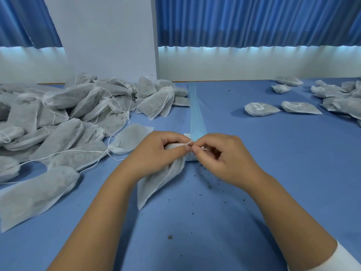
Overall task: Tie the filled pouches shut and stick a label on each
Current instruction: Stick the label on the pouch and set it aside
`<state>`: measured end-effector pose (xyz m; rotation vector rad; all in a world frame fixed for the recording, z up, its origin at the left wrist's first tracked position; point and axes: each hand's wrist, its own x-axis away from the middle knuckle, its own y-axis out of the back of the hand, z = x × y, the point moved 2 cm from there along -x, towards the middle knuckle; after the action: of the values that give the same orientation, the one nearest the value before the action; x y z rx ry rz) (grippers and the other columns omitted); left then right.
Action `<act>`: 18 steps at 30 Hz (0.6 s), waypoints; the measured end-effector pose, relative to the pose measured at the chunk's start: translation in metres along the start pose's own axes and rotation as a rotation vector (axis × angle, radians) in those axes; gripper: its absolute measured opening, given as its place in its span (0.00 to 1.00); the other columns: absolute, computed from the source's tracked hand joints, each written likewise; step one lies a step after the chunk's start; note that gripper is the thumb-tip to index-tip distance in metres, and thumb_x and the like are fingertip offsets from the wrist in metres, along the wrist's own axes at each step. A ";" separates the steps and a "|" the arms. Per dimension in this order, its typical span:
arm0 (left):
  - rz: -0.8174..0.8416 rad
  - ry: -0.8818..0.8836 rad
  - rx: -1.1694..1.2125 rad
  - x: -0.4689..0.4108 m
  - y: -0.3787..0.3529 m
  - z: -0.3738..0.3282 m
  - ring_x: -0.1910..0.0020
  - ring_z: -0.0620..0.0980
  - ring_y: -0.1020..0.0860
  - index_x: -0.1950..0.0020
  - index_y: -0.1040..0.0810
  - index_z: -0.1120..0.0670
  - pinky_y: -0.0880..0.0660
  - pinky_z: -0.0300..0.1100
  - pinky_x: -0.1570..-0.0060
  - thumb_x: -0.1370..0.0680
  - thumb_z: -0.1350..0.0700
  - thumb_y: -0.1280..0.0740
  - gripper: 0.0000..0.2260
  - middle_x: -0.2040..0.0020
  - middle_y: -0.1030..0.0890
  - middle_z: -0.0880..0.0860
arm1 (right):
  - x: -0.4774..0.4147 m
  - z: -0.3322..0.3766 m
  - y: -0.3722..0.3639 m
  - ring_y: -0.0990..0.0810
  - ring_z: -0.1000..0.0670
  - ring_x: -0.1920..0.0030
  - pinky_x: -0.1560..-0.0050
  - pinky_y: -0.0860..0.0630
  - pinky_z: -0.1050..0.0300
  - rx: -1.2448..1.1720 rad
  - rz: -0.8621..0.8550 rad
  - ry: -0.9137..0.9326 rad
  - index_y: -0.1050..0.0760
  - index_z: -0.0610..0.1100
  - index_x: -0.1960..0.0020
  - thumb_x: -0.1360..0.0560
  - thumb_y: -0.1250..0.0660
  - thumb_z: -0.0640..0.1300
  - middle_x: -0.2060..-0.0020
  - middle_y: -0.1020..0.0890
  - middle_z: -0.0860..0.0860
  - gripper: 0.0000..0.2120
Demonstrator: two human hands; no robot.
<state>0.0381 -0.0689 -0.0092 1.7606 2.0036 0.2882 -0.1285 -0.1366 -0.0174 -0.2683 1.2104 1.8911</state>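
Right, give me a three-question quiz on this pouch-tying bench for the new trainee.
1. True or false: the left hand and the right hand both pinch the string at the neck of one pouch.
2. Where do the labelled pouches lie? A: at the far right of the table; B: in a box; C: on the floor.
3. What is scattered on the table beside the right wrist?
Key: 1 true; 2 A; 3 dark crumbs.
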 end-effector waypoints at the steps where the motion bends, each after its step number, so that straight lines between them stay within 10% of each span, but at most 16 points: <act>1: 0.047 0.011 -0.012 0.001 -0.001 0.000 0.49 0.39 0.18 0.50 0.14 0.50 0.26 0.30 0.49 0.23 0.57 0.29 0.05 0.52 0.14 0.44 | -0.001 0.000 0.003 0.30 0.53 0.70 0.67 0.34 0.62 -0.011 -0.034 0.005 0.19 0.47 0.60 0.27 0.32 0.44 0.73 0.28 0.53 0.05; 9: 0.230 0.079 0.197 0.008 -0.006 -0.012 0.57 0.39 0.18 0.58 0.15 0.52 0.28 0.27 0.55 0.20 0.60 0.34 0.11 0.59 0.15 0.46 | -0.006 -0.005 0.006 0.25 0.55 0.68 0.63 0.31 0.67 -0.287 -0.161 -0.216 0.24 0.50 0.58 0.28 0.25 0.43 0.60 0.21 0.55 0.07; 18: 0.026 0.203 0.282 0.002 -0.007 -0.009 0.66 0.42 0.22 0.67 0.17 0.50 0.27 0.34 0.60 0.21 0.60 0.37 0.16 0.64 0.17 0.49 | -0.005 -0.003 0.005 0.33 0.57 0.73 0.69 0.33 0.68 -0.491 -0.129 -0.394 0.31 0.47 0.54 0.28 0.35 0.32 0.63 0.26 0.54 0.12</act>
<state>0.0277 -0.0670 -0.0044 1.9995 2.2577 0.2073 -0.1299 -0.1429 -0.0130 -0.2132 0.4497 1.9862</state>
